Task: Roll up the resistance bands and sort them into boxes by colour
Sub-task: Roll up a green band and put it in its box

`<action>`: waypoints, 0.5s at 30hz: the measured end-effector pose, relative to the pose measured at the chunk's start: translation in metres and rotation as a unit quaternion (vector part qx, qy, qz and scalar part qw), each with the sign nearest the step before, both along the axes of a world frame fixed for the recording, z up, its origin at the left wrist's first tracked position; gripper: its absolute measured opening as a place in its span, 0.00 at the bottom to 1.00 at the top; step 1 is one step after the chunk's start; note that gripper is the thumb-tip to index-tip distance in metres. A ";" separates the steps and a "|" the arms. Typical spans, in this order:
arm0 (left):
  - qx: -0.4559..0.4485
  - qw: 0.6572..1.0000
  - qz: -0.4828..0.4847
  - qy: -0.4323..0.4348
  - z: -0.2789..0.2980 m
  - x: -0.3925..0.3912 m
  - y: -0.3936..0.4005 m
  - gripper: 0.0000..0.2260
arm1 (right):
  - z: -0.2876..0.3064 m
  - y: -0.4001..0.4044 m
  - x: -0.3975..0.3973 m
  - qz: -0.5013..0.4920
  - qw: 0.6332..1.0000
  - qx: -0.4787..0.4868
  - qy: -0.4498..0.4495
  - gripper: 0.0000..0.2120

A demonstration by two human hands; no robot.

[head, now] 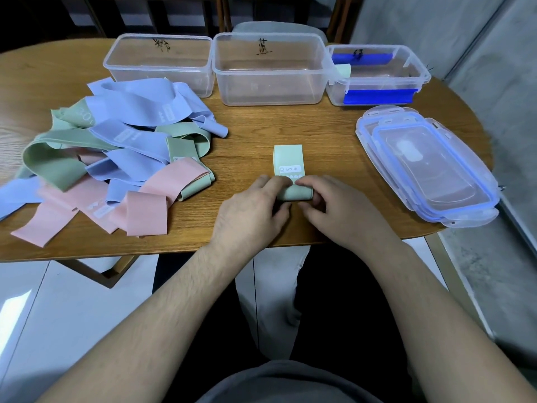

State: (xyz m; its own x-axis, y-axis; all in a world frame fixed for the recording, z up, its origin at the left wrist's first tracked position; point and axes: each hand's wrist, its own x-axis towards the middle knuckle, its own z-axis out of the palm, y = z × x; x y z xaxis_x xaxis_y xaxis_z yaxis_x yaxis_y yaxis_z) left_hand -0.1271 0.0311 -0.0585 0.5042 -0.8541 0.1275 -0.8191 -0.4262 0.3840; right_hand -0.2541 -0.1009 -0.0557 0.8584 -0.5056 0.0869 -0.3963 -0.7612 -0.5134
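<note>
Pinching a pale green band (289, 164) at its rolled near end, left hand (252, 212) and right hand (334, 206) side by side at the table's (290, 126) front edge, fingers curled over the roll. Lying flat ahead of the roll, the unrolled remainder, "HEAVY" label up. Heaped at left, loose bands (110, 158) in blue, green and pink. Lined along the far side, three clear boxes (268, 68); one green piece in the rightmost. Stacked at right, lids (427, 167).
</note>
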 end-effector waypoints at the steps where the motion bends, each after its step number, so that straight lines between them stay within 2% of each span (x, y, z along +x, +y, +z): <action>1: 0.009 1.000 0.000 -0.008 0.000 0.002 -0.002 0.17 | 0.000 -0.002 0.001 0.001 1.000 0.004 0.001 0.17; 7: 0.011 1.000 0.001 -0.017 -0.002 0.007 -0.009 0.17 | 0.002 -0.005 0.007 0.009 1.000 -0.014 0.001 0.15; 15: -0.030 0.997 -0.062 -0.037 -0.006 -0.003 0.012 0.17 | -0.003 0.015 -0.016 0.019 0.999 -0.046 0.003 0.16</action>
